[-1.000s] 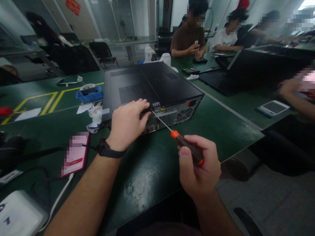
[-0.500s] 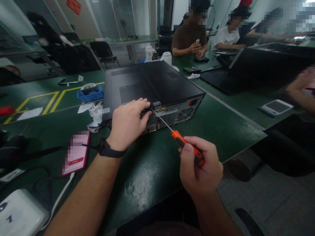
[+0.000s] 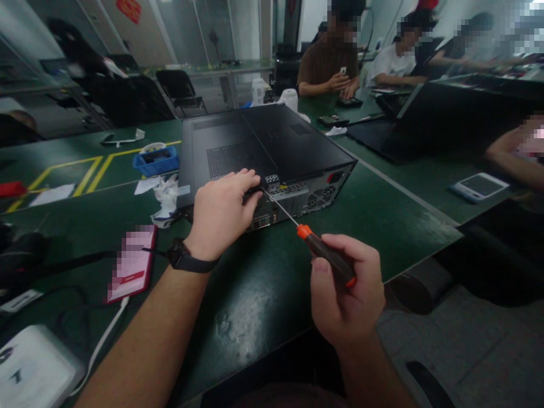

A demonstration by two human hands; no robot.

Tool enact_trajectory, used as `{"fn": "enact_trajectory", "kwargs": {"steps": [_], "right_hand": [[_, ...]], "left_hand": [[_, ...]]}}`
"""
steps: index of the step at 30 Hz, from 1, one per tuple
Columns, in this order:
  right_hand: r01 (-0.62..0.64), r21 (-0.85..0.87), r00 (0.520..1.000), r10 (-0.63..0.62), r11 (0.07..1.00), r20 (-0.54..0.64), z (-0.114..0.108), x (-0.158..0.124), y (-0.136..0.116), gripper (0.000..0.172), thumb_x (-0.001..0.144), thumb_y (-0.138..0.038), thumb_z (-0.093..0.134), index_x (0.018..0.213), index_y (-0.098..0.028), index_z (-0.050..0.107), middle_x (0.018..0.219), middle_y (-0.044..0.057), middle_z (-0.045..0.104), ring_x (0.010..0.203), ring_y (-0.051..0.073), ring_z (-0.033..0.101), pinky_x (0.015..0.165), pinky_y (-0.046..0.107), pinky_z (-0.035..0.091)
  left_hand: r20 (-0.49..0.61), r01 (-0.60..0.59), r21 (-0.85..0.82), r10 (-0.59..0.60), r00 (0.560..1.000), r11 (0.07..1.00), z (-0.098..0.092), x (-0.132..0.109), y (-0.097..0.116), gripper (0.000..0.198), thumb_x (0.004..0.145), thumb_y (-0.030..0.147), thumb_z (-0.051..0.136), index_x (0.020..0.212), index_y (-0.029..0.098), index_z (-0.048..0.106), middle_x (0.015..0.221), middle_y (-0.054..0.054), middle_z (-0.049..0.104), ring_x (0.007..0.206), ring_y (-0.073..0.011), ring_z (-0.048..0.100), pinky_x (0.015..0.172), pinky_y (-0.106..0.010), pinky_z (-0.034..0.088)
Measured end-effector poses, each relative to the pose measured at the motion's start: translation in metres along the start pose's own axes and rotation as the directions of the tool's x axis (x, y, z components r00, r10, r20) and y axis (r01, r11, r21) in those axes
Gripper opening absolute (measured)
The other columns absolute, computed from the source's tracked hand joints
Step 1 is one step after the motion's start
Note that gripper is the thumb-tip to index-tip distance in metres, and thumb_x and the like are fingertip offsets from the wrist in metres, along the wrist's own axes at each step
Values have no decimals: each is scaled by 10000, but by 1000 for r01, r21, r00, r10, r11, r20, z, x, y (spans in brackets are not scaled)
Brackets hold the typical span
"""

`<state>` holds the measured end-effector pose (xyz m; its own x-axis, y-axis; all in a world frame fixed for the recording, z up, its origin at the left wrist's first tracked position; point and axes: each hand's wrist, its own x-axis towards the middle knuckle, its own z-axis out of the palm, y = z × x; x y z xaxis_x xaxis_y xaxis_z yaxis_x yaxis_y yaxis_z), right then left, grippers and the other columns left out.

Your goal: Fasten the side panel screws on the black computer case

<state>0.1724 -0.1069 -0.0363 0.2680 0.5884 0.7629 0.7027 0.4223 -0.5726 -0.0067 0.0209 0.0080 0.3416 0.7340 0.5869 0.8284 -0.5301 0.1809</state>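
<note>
No word, brand or number can be read with certainty. At the upper left of the frame a red sign (image 3: 128, 9) hangs on the wall, its characters too blurred to make out. At the lower left corner a white box (image 3: 29, 371) carries a few dark printed marks, one shaped rather like a 7, the rest unclear. Left of centre, the phone (image 3: 131, 262) has its screen pixelated. Yellow lines (image 3: 76, 173) are painted on the table (image 3: 382, 226) at the middle left. A small red mark sits on the rear panel of the computer case (image 3: 263, 141), too small to read.
</note>
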Motion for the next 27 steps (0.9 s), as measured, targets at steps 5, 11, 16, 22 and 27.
{"fn": "enact_trajectory", "kwargs": {"steps": [5, 11, 16, 22, 27], "right_hand": [[9, -10, 1000, -9, 1000, -8, 1, 0, -1, 220, 924, -211, 642, 1144, -224, 642, 933, 16, 758, 690, 139, 726, 632, 276, 603], [24, 6, 1000, -24, 1000, 14, 0, 2, -4, 246, 898, -207, 633, 1143, -207, 629, 947, 23, 731, 736, 145, 727, 647, 282, 609], [7, -12, 1000, -7, 1000, 7, 1, -1, 0, 209, 954, -232, 610, 1161, -231, 640, 845, -9, 737, 614, 120, 691, 557, 249, 568], [21, -36, 1000, -21, 999, 16, -1, 0, -2, 223, 924, -235, 614, 1146, -215, 627, 934, 23, 733, 698, 139, 705, 631, 285, 594], [18, -4, 1000, -18, 1000, 15, 0, 0, 1, 215, 948, -221, 603, 1160, -224, 638, 875, 3, 738, 641, 129, 698, 580, 263, 569]], "left_hand": [[-2, 3, -9, -3, 1000, 1000, 1, 0, -1, 258, 916, 217, 680, 1161, 203, 760, 1302, -67, 753, 1234, -258, 708, 1109, -422, 538], [6, 3, -4, -3, 1000, 1000, 1, 0, -1, 251, 926, 228, 663, 1158, 210, 758, 1307, -66, 751, 1240, -254, 705, 1111, -421, 537], [11, 11, -11, -10, 1000, 1000, 0, 0, 1, 256, 923, 228, 664, 1161, 213, 758, 1312, -57, 749, 1243, -251, 703, 1114, -421, 535], [9, 8, -4, -8, 1000, 1000, -1, 0, 1, 246, 918, 222, 669, 1144, 219, 765, 1302, -58, 753, 1239, -250, 706, 1115, -425, 534], [5, 1, -4, -1, 1000, 1000, 1, 0, 0, 249, 923, 227, 665, 1152, 204, 760, 1308, -71, 750, 1235, -261, 707, 1103, -432, 543]]}}
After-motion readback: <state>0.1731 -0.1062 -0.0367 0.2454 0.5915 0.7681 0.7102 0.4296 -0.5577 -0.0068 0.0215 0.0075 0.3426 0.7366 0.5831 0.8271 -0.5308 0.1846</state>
